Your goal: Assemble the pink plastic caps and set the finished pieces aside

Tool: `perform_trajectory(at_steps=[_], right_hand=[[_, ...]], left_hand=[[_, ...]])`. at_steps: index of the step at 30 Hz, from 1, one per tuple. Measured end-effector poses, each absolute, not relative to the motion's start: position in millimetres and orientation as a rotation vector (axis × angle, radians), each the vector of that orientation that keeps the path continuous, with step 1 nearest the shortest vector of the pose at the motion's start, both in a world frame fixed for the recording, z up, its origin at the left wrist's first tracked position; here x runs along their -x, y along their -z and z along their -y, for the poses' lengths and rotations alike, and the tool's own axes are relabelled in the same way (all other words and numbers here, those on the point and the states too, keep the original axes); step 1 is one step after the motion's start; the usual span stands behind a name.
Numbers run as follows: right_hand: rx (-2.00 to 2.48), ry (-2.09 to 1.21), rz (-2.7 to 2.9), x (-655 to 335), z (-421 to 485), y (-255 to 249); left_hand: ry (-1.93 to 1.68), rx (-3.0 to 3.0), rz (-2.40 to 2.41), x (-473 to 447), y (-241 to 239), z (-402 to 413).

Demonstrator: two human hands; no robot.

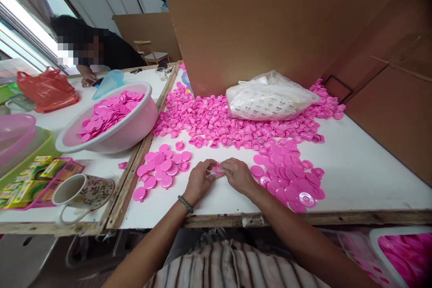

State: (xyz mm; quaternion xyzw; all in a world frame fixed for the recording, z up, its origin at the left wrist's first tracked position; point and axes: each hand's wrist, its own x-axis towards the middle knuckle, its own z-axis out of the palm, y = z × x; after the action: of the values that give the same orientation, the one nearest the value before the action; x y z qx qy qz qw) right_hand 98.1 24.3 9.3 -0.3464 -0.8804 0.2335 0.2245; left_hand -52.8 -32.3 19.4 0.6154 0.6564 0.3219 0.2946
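Observation:
My left hand (200, 179) and my right hand (238, 174) meet at the front middle of the white table (357, 166). Both pinch one small pink plastic cap (218, 169) between their fingertips. A small group of flat pink caps (162, 170) lies just left of my left hand. A second cluster of flat pink discs (288, 175) lies right of my right hand. A big heap of pink caps (219, 121) covers the table behind my hands.
A clear plastic bag (270, 96) of white parts rests on the heap. A pink basin (111, 119) of caps, a mug (83, 193), a tray of small boxes (32, 184) and a red bag (47, 90) stand on the left table. Another person (97, 51) sits behind it. Cardboard walls (270, 18) enclose the back.

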Motion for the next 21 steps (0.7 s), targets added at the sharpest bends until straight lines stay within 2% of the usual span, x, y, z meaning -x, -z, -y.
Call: perform_trajectory(at_steps=[3,6,9,16,21], right_hand=[[1.093,-1.025,2.182,-98,-26,-7],[1.089,-1.172,2.07,-97,-27,-8],[1.018,-1.079,2.081,-99,-27,-11],[0.871,-0.712,2.507,-102,-27,-10],[0.858,-0.686,2.54,-98,-33,-5]], left_hand=[[-0.936,-1.528,-1.61,56,-25,32],[-0.986,-1.338,-1.511,58,-29,29],[-0.997,-1.161,-1.529,60,-28,25],[-0.909,-0.826,-1.494,62,-18,16],[-0.847,-0.755,-1.493,65,-19,11]])
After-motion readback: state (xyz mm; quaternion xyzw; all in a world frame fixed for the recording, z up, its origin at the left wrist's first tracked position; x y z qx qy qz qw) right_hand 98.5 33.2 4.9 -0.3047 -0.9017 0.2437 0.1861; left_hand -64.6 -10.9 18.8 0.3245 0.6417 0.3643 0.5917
